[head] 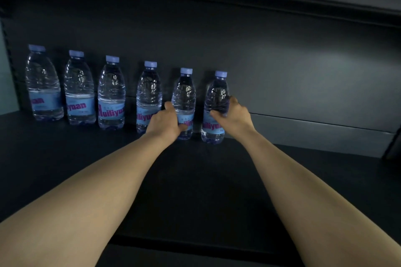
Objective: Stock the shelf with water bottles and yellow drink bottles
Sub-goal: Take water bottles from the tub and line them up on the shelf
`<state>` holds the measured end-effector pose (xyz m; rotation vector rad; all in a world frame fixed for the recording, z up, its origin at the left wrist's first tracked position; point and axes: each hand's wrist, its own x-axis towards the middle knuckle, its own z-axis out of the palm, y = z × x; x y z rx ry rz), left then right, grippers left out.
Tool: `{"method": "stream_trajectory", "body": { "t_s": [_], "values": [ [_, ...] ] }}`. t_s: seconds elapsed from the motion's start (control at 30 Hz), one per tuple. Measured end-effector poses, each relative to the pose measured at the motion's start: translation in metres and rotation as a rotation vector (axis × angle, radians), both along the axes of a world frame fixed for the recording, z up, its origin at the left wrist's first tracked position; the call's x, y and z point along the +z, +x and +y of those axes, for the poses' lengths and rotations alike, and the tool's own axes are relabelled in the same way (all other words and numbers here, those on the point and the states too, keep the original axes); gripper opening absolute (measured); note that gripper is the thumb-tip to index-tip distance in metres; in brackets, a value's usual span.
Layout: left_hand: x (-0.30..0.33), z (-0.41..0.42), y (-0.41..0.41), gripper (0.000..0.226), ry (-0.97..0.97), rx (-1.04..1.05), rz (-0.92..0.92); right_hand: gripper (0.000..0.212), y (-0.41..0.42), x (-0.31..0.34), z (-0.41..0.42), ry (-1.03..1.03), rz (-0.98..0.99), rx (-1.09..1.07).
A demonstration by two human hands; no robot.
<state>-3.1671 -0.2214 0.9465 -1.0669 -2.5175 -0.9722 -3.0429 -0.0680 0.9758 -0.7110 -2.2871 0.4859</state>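
shelf [195, 180]: dark, six water btls upright in a row along back wall, 9 to 1 o'clock
left hand [165, 122]: fingers wrapped round fifth bottle [184, 97], at its label
right hand [233, 112]: clamped on sixth bottle [216, 102], mid-body, far right end of row
other four bottles [111, 93]: w/ blue caps, blue labels, standing apart, untouched

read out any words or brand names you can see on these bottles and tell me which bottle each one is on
First bottle from left: "yuan", partly turned away.
Second bottle: "iyuan".
Third bottle: "Huiliyu".
Fourth bottle: "uiliyu", cut off by the left hand.
Fifth bottle: "uiliy", partly covered.
Sixth bottle: "uiliyu", held by the right hand.
Small print on all labels: too blurred to read.
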Motion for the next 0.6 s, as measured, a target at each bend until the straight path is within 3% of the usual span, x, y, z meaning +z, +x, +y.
{"method": "stream_trajectory", "body": {
  "t_s": [0.33,0.47,0.6],
  "values": [
    [0.004,-0.007,0.002,0.059,-0.050,-0.009,-0.003,0.047,0.005,0.001,-0.009,0.028,-0.075,-0.045],
    [0.011,-0.018,0.008,0.057,-0.062,-0.012,-0.017,0.049,0.013,0.002,-0.020,0.173,-0.121,-0.140],
    [0.017,-0.040,0.021,0.057,-0.069,-0.036,0.086,0.044,0.030,0.002,-0.047,0.364,-0.165,-0.215]
  ]
}}
